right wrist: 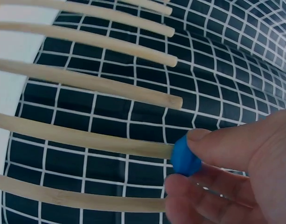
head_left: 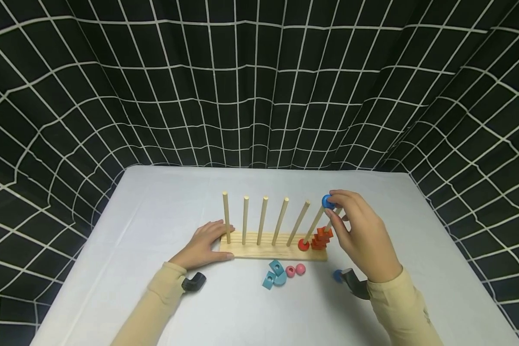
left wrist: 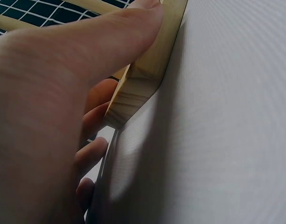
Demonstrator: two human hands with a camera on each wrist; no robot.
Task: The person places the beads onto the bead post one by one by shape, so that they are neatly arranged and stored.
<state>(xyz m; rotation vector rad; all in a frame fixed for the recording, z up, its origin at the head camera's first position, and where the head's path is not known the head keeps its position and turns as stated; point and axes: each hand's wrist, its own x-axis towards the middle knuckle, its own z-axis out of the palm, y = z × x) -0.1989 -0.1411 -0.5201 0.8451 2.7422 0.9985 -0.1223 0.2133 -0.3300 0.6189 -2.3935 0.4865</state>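
Pinching a blue bead (head_left: 327, 201) in my right hand (head_left: 363, 240) at the sixth peg's (head_left: 315, 224) tip, I am bracing the wooden base (head_left: 281, 252) with my left hand (head_left: 203, 245). Red pieces (head_left: 320, 238) are stacked; five loose pieces (head_left: 281, 274) are waiting at six o'clock.

My grip pinches a smooth, matt blue bead (right wrist: 184, 156) at a pale bare-wood peg (right wrist: 82, 136), my other hand on the grainy wooden base (left wrist: 138, 88) atop the matt white desk (head_left: 155, 202).
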